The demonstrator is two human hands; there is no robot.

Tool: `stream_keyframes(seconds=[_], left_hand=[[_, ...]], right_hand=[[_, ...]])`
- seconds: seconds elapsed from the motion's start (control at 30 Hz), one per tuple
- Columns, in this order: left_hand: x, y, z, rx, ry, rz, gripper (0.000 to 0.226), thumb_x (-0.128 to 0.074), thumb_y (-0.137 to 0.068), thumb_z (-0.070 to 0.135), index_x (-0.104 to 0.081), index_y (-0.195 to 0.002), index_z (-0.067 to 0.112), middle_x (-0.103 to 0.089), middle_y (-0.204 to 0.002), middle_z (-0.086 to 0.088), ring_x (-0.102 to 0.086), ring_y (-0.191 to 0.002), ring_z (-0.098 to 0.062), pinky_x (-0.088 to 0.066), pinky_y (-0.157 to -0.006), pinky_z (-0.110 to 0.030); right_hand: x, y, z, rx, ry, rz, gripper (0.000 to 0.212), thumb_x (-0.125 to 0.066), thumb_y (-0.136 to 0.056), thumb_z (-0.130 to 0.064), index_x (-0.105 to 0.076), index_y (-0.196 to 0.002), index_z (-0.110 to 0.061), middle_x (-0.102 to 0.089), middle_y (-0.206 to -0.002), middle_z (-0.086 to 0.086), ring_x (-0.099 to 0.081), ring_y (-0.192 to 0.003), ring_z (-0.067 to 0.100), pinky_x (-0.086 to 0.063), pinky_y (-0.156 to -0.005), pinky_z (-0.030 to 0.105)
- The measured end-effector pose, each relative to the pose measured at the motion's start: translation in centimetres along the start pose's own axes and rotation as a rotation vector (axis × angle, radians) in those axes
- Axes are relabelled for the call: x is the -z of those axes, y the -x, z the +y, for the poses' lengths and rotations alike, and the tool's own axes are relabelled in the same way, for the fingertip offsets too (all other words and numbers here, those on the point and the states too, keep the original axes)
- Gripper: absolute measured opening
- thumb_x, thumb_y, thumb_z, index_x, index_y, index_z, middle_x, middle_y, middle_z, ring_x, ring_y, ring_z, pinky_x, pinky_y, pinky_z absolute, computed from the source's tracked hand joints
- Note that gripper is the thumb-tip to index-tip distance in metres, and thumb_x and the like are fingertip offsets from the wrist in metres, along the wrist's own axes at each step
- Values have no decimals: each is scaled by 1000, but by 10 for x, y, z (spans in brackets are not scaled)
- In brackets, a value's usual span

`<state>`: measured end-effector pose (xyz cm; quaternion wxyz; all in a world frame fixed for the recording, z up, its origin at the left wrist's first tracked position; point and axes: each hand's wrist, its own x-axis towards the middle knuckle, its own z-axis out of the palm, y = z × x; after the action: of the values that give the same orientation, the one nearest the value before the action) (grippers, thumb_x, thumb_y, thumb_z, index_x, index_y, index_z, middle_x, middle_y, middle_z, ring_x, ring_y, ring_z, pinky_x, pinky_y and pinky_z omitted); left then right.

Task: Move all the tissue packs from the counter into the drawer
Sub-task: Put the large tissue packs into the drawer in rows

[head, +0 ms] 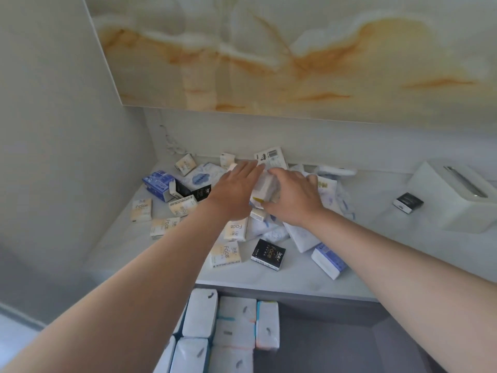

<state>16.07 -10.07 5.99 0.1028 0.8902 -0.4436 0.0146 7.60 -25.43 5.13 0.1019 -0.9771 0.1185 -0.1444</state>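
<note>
Many small tissue packs lie scattered on the pale counter (376, 254): cream ones marked "Face" (225, 254), a black one (268, 254), a blue-and-white one (328, 261) and a blue box (158, 184). Both my arms reach over the pile. My left hand (236, 188) and my right hand (291, 196) press from either side on a white pack (265, 189), holding it just above the heap. Below the counter edge, the open grey drawer (336, 337) holds several white tissue packs (236, 327) stacked on its left side.
A white tissue box holder (457, 195) stands at the right of the counter, with a small black pack (408, 202) beside it. A wall closes the left side, and a marble-patterned panel hangs above the back. The drawer's right half shows bare grey floor.
</note>
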Motion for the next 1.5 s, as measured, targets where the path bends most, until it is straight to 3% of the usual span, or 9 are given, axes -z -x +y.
stream_keyframes(seconds=[0.13,0.27,0.37,0.47,0.67,0.97,1.17,1.37,1.5], left_hand=[[-10,-8,-23,56,20,20,98,-75,-81,33,-13,-156,21,-27,-156,-3,-23,-143,-25,-21,-116,-44],[-12,-13,-35,118,84,144,98,-80,-72,44,-25,-150,22,-37,-140,-2,-33,-127,-24,-31,-106,-43],[-13,-15,-40,150,84,235,96,-80,-72,40,-25,-150,23,-37,-139,-2,-34,-125,-27,-32,-104,-42],[-15,-13,-46,180,95,281,96,-80,-73,39,-25,-149,21,-39,-138,-5,-40,-121,-30,-36,-104,-45],[-5,-6,-53,129,58,278,96,-79,-74,44,-24,-149,23,-38,-138,-2,-38,-125,-24,-32,-105,-42],[16,33,-28,89,51,237,103,-79,-71,48,-19,-150,21,-38,-137,-4,-39,-124,-25,-36,-107,-47],[11,92,13,54,132,185,108,-73,-71,63,-7,-151,33,-39,-127,-5,-42,-115,-23,-45,-97,-43],[-1,146,55,57,344,102,109,-75,-70,43,0,-149,45,-34,-122,2,-43,-115,-24,-45,-87,-34],[-17,187,69,43,426,3,111,-74,-70,47,2,-150,40,-31,-129,3,-44,-117,-22,-45,-96,-38]], right_hand=[[2,-26,-2,146,-16,-165,91,-71,-77,-38,-24,-155,-26,-46,-150,1,-41,-137,22,-27,-101,40],[1,-59,-4,1,38,-60,80,-67,-77,-17,-34,-150,-20,-49,-144,10,-49,-128,33,-35,-102,42],[-13,-83,-6,-203,106,-97,69,-65,-86,-38,-37,-146,-17,-50,-136,16,-52,-120,37,-39,-97,41],[-27,-96,-12,-363,113,-242,90,-67,-78,-64,-30,-148,-20,-44,-135,16,-50,-120,36,-41,-92,41],[-33,-90,-12,-333,94,-127,93,-77,-72,-47,-29,-148,-23,-40,-131,15,-48,-117,37,-41,-93,43],[26,-2,-26,-12,-125,127,98,-79,-64,-44,-32,-146,-19,-47,-141,5,-53,-117,27,-48,-92,40],[53,81,-23,-61,-351,77,100,-82,-63,-21,-31,-149,-15,-40,-141,7,-40,-132,24,-31,-104,25],[84,142,-14,-73,-378,-44,101,-83,-67,-28,-27,-151,-23,-31,-141,1,-33,-133,13,-21,-99,12],[111,169,-7,-119,-392,-285,103,-81,-67,-34,-21,-151,-35,-36,-146,-8,-42,-128,14,-35,-101,24]])
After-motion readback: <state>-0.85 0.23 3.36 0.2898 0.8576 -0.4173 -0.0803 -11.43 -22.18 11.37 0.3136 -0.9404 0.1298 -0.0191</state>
